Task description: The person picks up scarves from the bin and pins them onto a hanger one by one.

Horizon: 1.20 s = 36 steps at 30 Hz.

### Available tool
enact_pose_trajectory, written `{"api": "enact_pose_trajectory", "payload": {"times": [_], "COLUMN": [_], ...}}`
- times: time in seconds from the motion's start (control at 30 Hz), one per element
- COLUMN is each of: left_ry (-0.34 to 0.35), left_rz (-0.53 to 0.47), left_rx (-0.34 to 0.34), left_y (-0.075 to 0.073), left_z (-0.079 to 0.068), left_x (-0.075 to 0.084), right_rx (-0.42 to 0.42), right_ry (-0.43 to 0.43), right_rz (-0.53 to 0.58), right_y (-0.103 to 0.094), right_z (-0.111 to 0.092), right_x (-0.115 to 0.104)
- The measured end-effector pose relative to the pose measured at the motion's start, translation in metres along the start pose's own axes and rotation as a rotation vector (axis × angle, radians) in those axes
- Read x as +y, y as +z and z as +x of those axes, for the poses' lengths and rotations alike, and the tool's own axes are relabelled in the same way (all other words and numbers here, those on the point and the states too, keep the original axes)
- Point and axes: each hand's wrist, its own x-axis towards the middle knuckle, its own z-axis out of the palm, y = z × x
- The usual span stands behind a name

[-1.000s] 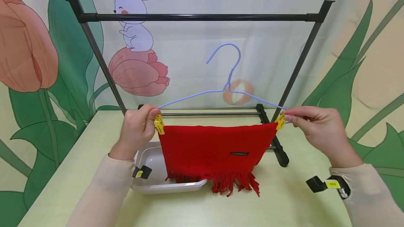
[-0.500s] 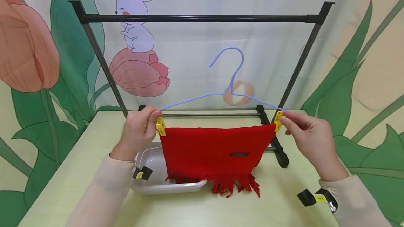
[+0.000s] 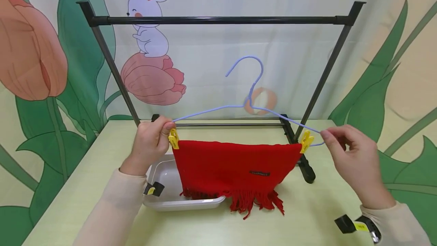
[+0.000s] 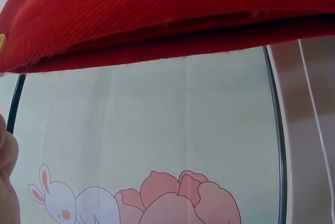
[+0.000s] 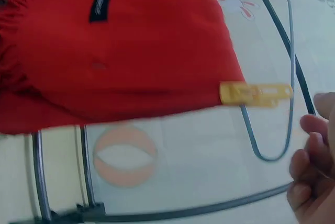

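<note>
A red fringed scarf (image 3: 232, 166) hangs folded from a light-blue wire clothes hanger (image 3: 211, 109). Yellow clothespins stand at its two top corners, the left one (image 3: 173, 138) and the right one (image 3: 306, 141). My left hand (image 3: 148, 143) grips the hanger's left end with curled fingers, beside the left clothespin. At the hanger's right end is my right hand (image 3: 356, 162), fingers loosely bent. In the right wrist view that hand (image 5: 314, 166) lies apart from the hanger's wire (image 5: 291, 35) and the right clothespin (image 5: 255, 93).
Behind the hanger stands a black garment rack (image 3: 218, 20) with a horizontal top bar. A grey-white plastic tray (image 3: 191, 204) sits on the pale table (image 3: 259, 231), partly under the scarf. A printed curtain (image 3: 205, 63) hangs at the back.
My right hand has gone from the hanger's end to the right clothespin, then let go of it and moved right. The hanger and its hook sit slightly lower. My left hand keeps its grip.
</note>
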Motion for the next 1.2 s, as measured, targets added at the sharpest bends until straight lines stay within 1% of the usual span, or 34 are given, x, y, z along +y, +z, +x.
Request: {"api": "enact_pose_trajectory", "payload": {"times": [0.07, 0.1, 0.17, 0.27, 0.33, 0.4, 0.5, 0.6, 0.7, 0.73, 0.8, 0.87, 0.9, 0.97, 1.03, 1.07, 1.1, 1.13, 1.2], "left_ry": [0.006, 0.007, 0.008, 0.013, 0.02, 0.03, 0.038, 0.039, 0.029, 0.024, -0.003, -0.062, -0.106, -0.219, -0.342, -0.404, -0.463, -0.52, -0.628], "left_rz": [0.001, 0.001, 0.002, -0.002, -0.005, -0.003, -0.001, -0.024, -0.084, -0.104, -0.134, -0.138, -0.139, -0.131, -0.114, -0.11, -0.109, -0.101, -0.078], "left_rx": [0.0, 0.0, 0.001, 0.005, 0.01, 0.014, 0.016, 0.005, -0.029, -0.045, -0.085, -0.134, -0.16, -0.201, -0.204, -0.188, -0.156, -0.11, 0.012], "left_y": [-0.001, -0.002, -0.003, -0.004, -0.003, -0.003, -0.002, -0.001, -0.001, -0.001, -0.001, -0.002, -0.003, -0.005, -0.007, -0.008, -0.009, -0.01, -0.013], "left_z": [-0.001, -0.001, -0.001, -0.001, -0.001, -0.002, -0.002, -0.002, -0.002, -0.002, -0.002, -0.001, -0.001, -0.002, -0.003, -0.004, -0.005, -0.007, -0.012], "left_x": [-0.001, -0.001, -0.002, -0.001, -0.001, -0.001, -0.001, -0.002, -0.005, -0.007, -0.01, -0.012, -0.012, -0.013, -0.017, -0.021, -0.026, -0.032, -0.046], "right_rx": [-0.016, -0.054, -0.161, -0.306, -0.37, -0.399, -0.407, -0.371, -0.326, -0.31, -0.269, -0.228, -0.21, -0.176, -0.146, -0.13, -0.119, -0.102, -0.07], "right_ry": [-0.044, -0.049, -0.05, -0.014, -0.011, -0.017, -0.038, -0.052, -0.043, -0.032, 0.006, 0.046, 0.057, 0.097, 0.124, 0.139, 0.143, 0.165, 0.173], "right_rz": [0.038, 0.048, 0.077, 0.137, 0.209, 0.273, 0.334, 0.404, 0.523, 0.576, 0.639, 0.68, 0.702, 0.718, 0.737, 0.735, 0.741, 0.738, 0.765], "right_y": [-0.003, -0.005, -0.006, -0.003, 0.001, 0.005, 0.011, 0.015, 0.019, 0.02, 0.022, 0.024, 0.026, 0.026, 0.025, 0.024, 0.022, 0.02, 0.016], "right_z": [0.003, 0.005, 0.01, 0.015, 0.018, 0.018, 0.017, 0.014, 0.01, 0.009, 0.005, 0.001, -0.001, -0.004, -0.006, -0.007, -0.008, -0.009, -0.011], "right_x": [0.003, 0.004, 0.006, 0.006, 0.006, 0.006, 0.005, 0.006, 0.007, 0.007, 0.007, 0.006, 0.006, 0.004, 0.002, 0.001, 0.0, -0.001, -0.001]}}
